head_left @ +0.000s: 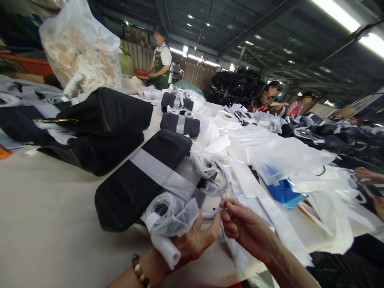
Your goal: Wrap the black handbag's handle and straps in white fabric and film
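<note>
A black handbag (144, 176) lies on its side on the table, a translucent band around its middle. Plastic-wrapped coiled handles (168, 212) stick out at its near end, and another wrapped coil (207, 166) rests at its right side. My left hand (195, 240) is behind the near wrapped handle, its fingers bent and partly hidden by the plastic. Close beside it, my right hand (249, 228) pinches with thumb and forefinger at a thin white wrapped piece. What exactly sits between the fingertips is too small to make out.
More black bags (111, 116) are stacked at left, with smaller banded bags (180, 124) behind. White wrapping sheets (270, 152) and a blue bin (282, 192) are at right. A big clear sack (81, 48) stands at back left. A co-worker's hands (372, 184) show at the right edge.
</note>
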`<state>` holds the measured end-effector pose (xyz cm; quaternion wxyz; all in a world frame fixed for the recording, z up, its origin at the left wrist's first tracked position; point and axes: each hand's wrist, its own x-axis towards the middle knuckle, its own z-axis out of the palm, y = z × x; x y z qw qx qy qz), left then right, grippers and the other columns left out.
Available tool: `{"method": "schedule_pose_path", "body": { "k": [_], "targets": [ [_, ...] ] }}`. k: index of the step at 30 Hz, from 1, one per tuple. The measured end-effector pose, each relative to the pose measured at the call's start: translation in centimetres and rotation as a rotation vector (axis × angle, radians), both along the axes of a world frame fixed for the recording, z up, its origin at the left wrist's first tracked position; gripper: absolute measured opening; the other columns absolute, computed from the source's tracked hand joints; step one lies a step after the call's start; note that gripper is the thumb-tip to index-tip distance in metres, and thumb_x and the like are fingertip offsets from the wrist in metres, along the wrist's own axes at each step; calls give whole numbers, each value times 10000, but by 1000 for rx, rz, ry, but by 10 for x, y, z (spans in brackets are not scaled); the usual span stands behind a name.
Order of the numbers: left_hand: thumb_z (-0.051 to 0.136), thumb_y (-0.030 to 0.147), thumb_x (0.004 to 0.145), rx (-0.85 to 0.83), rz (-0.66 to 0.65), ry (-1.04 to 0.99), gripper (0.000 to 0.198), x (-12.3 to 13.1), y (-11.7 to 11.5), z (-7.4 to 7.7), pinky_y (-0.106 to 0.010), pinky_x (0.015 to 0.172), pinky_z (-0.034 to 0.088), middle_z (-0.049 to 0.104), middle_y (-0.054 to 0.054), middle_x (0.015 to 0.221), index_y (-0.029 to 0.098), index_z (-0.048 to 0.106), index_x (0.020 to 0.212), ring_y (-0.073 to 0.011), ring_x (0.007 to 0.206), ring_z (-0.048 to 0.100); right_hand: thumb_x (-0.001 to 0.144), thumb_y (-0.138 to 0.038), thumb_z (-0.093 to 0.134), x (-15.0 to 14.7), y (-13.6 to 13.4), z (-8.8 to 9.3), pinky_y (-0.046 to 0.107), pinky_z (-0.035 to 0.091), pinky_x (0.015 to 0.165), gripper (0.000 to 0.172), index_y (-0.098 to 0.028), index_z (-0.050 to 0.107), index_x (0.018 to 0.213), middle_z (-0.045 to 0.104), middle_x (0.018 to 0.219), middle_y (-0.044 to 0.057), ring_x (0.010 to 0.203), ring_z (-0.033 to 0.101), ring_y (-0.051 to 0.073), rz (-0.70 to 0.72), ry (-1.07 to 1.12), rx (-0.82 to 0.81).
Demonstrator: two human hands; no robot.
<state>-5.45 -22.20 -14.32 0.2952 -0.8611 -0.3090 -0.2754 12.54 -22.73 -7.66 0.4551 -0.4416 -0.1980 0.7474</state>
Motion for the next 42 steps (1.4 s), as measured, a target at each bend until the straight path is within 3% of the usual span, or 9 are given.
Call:
{"method": "schedule_pose_path", "body": {
  "k": [6, 13, 17, 33, 42],
  "targets": [
    [408, 244, 875, -12, -1, 29, 513, 1, 1, 2, -416, 632, 521, 641, -144, 971, 230, 315, 1379, -300, 779, 638, 649, -300, 781, 8, 3, 2, 138, 195, 381, 268, -136, 615, 781, 540, 556, -35, 389, 408, 17, 65, -76, -4],
    [425, 261, 862, -18, 32, 67, 547, 3, 0, 6, -433, 631, 513, 633, -145, 979, 246, 285, 1391, -304, 782, 624, 665, -286, 773, 12, 1, 2, 124, 228, 365, 239, -119, 630, 759, 559, 545, -23, 375, 443, 21, 96, -108, 6],
    [472, 256, 839, -14, 38, 61, 521, 4, 1, 8, -444, 663, 504, 627, -120, 979, 249, 366, 1349, -313, 805, 620, 675, -286, 764, 11, 0, 3, 132, 249, 356, 231, -117, 633, 764, 586, 558, -7, 371, 463, 35, 101, -132, 19],
    [476, 263, 862, 33, -21, -30, 277, 4, 3, 3, -317, 738, 443, 665, -82, 938, 226, 583, 1115, -212, 802, 621, 632, -303, 793, 5, 2, 9, 138, 277, 377, 269, -119, 648, 764, 570, 542, -19, 379, 439, 27, 27, -112, 21],
    [535, 293, 841, 31, 23, -18, 472, 2, -1, 2, -419, 693, 500, 650, -115, 943, 206, 433, 1294, -281, 802, 629, 679, -270, 762, 1, 16, 9, 130, 310, 382, 226, -120, 647, 803, 597, 560, -3, 402, 484, 42, 118, -172, 7]
  ]
}}
